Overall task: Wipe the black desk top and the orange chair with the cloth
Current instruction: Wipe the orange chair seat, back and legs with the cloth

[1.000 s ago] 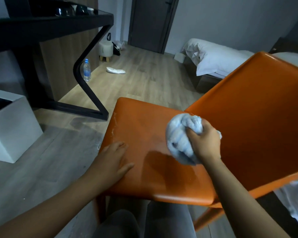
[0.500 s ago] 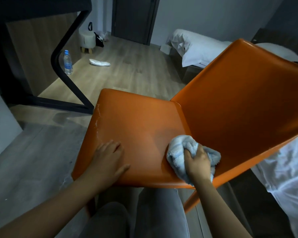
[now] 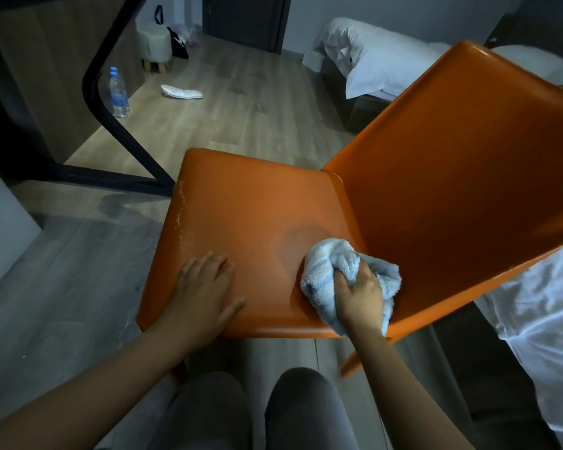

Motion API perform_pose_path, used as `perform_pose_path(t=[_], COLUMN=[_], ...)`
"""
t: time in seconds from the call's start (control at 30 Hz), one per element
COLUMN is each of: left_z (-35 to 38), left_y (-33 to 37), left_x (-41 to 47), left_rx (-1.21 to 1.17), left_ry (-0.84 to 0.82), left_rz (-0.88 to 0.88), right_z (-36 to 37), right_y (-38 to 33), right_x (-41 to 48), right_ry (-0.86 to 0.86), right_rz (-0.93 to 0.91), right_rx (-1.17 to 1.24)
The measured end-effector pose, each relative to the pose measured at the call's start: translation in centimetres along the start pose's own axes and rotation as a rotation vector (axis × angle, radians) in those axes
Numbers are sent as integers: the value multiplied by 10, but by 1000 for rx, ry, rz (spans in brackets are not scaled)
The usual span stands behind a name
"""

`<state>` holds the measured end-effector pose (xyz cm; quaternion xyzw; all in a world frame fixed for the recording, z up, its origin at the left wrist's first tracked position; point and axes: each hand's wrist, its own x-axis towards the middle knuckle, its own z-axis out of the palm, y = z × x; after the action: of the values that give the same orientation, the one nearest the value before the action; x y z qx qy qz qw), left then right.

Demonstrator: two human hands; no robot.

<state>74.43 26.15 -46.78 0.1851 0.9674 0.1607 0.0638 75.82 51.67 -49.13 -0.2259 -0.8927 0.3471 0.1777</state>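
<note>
My right hand [image 3: 358,293] is fisted around the bunched blue cloth [image 3: 325,271], pressing it onto the orange chair [image 3: 251,216] at the seat's near right corner, just beside the crease where the backrest rises. Key relation: nearly all the unwiped seat lies to the left and away from that hand, and the seat's long run goes from the near edge toward the far edge by the desk leg [image 3: 117,131]. The cloth touches the seat, with part of it draped over the near rim. A dull damp-looking patch sits just up-left of the cloth. White streaks run along the seat's left edge, closer to my left hand [image 3: 205,287] than to the cloth. That left hand lies flat, fingers spread and slightly apart, palm down on the near left of the seat, gripping nothing, seemingly bracing the chair. The right wrist is bent down, forearm coming in from bottom right. My guess: the next stroke sweeps left or forward. The desk top itself is out of view, only its leg shows.
</note>
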Motion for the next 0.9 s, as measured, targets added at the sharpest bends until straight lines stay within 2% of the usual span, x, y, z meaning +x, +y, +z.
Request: perform_pose_path(t=[0.33, 0.53, 0.7, 0.9], left_z=[-2, 1, 6, 11], left_y=[2, -21, -50, -72], left_x=[-5, -25, -51, -56], left_rx=[-11, -29, -309, -575], left_ry=[20, 170, 239, 371], left_rz=[-30, -183, -299, -335], right_z=[16, 32, 48, 87], right_y=[-14, -31, -53, -93], right_x=[-12, -22, -32, -47], right_ry=[-31, -54, -99, -188], right_rz=[-93, -176, -254, -409], right_rx=[22, 53, 44, 47])
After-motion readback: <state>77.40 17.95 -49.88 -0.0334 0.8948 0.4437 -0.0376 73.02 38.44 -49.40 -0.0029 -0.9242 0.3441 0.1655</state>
